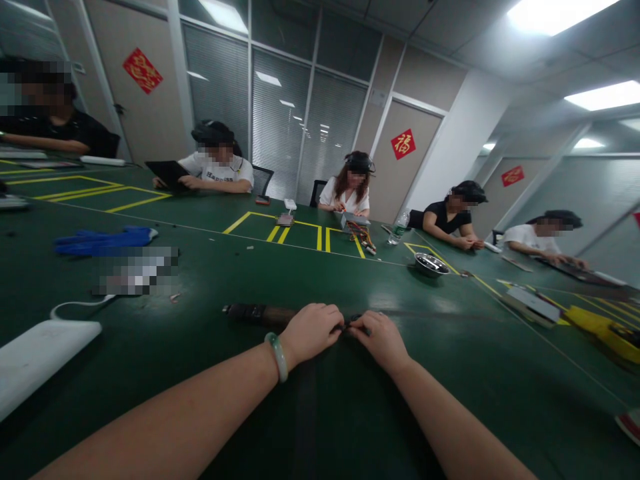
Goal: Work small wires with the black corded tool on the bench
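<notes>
A dark brown and black rod-shaped thing (265,315) lies across the green table in front of me, a small pale tip at its left end. My left hand (314,330), with a pale green bangle at the wrist, is closed over its right part. Close beside it, my right hand (379,339) pinches a small dark piece at the same thing's right end. The fingertips of both hands almost meet there. What exactly they grip is partly hidden by the fingers.
On the left lie a white power bank (47,363) with a cable, a blurred-out device, and blue gloves (105,241). A metal bowl (431,265), a water bottle (399,229), a white box (531,305) and a yellow item (600,330) stand farther right. Several people sit across the table.
</notes>
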{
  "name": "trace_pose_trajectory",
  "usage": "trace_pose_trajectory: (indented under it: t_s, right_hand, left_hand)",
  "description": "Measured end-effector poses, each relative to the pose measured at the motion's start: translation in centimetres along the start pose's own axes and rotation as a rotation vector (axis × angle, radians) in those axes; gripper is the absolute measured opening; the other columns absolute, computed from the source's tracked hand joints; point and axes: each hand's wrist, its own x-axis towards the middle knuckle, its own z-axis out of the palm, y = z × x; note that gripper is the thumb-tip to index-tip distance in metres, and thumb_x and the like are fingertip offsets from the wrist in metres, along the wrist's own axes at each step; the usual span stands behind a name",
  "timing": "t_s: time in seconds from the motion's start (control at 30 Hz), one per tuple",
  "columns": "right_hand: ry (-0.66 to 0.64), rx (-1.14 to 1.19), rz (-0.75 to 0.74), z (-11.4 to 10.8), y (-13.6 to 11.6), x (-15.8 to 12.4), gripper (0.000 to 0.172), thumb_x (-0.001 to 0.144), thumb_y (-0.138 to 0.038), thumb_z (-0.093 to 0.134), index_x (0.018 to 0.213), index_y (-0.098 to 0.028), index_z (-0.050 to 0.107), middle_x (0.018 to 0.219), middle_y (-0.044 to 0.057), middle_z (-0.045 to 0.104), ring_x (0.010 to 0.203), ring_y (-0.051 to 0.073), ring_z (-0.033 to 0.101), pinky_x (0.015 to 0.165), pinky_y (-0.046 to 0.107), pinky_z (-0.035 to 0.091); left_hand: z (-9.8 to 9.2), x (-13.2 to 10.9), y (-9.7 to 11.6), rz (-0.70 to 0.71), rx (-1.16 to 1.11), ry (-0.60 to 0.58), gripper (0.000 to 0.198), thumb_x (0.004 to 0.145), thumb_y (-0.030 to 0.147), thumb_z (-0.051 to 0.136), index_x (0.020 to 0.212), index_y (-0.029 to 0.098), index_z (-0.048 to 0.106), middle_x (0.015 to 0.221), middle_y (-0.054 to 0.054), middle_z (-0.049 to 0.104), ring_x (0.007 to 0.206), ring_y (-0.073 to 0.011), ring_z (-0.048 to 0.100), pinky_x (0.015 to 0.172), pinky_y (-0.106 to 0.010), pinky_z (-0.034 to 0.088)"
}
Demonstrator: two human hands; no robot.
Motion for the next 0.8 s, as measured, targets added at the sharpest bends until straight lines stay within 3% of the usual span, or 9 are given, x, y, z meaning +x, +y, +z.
trace_pose_trajectory:
  t_s: [0.1,0.2,0.27,0.43,0.6,0.7,0.8]
  right_hand:
    - [0.019,-0.024,-0.023,0.4,0.1,0.1,0.006,0.086,-0.026,0.062,0.083,-0.021,0.065,0.089,0.002,0.066,0.084,0.016,0.060,0.078,0.030,0.044]
    - [0.012,-0.030,-0.080,0.7,0.0,0.3,0.007,0.088,-0.023,0.057,0.086,-0.021,0.063,0.115,0.005,0.063,0.103,0.018,0.058,0.090,0.032,0.044]
    - [-0.038,-0.054,-0.089,0.8,0.0,0.6,0.009,0.090,-0.021,0.054,0.093,-0.021,0.062,0.122,0.006,0.060,0.107,0.018,0.058,0.092,0.033,0.044]
    - [-0.188,-0.182,-0.131,1.0,-0.1,1.1,0.011,0.092,-0.018,0.048,0.100,-0.017,0.056,0.091,0.005,0.064,0.089,0.017,0.061,0.084,0.031,0.045]
    - [-0.166,-0.335,-0.200,1.3,-0.6,1.3,0.011,0.090,-0.010,0.043,0.089,-0.017,0.052,0.084,0.004,0.059,0.081,0.018,0.055,0.082,0.033,0.039]
    - [-0.164,-0.390,-0.144,1.2,-0.3,1.6,0.011,0.090,-0.010,0.043,0.091,-0.019,0.051,0.085,0.003,0.060,0.081,0.018,0.055,0.083,0.033,0.036]
    - [-0.166,-0.426,-0.023,0.0,2.1,1.2,0.007,0.091,-0.015,0.045,0.090,-0.018,0.051,0.084,0.003,0.062,0.081,0.019,0.058,0.081,0.033,0.036]
  left_hand:
    - [0.0,0.0,0.1,-0.006,0.018,-0.008,0.006,0.086,0.024,0.057,0.089,0.019,0.060,0.090,-0.001,0.060,0.084,-0.0173,0.057,0.077,-0.031,0.044]
    - [-0.1,0.0,0.2,-0.001,0.037,-0.011,0.007,0.087,0.024,0.056,0.091,0.019,0.059,0.092,-0.002,0.060,0.086,-0.0180,0.057,0.078,-0.032,0.044]
    - [-0.2,-0.1,0.2,0.004,0.044,-0.014,0.008,0.087,0.024,0.056,0.093,0.020,0.058,0.093,-0.002,0.060,0.087,-0.0181,0.057,0.080,-0.032,0.044]
    - [-0.4,0.0,0.5,-0.018,0.070,-0.019,0.013,0.087,0.025,0.056,0.099,0.021,0.055,0.096,-0.003,0.060,0.088,-0.0193,0.058,0.077,-0.033,0.045]
    - [-0.8,-0.2,0.8,0.027,0.048,0.041,0.022,0.083,0.028,0.063,0.101,0.020,0.054,0.100,-0.004,0.061,0.097,-0.0218,0.058,0.090,-0.039,0.044]
    - [-1.4,-0.6,1.0,0.083,0.017,0.096,0.026,0.084,0.030,0.062,0.106,0.021,0.053,0.111,-0.005,0.061,0.111,-0.0219,0.054,0.104,-0.041,0.036]
    - [-2.2,-1.2,0.9,0.129,-0.015,0.109,0.025,0.087,0.026,0.057,0.111,0.022,0.053,0.118,-0.004,0.059,0.120,-0.0199,0.049,0.109,-0.040,0.032]
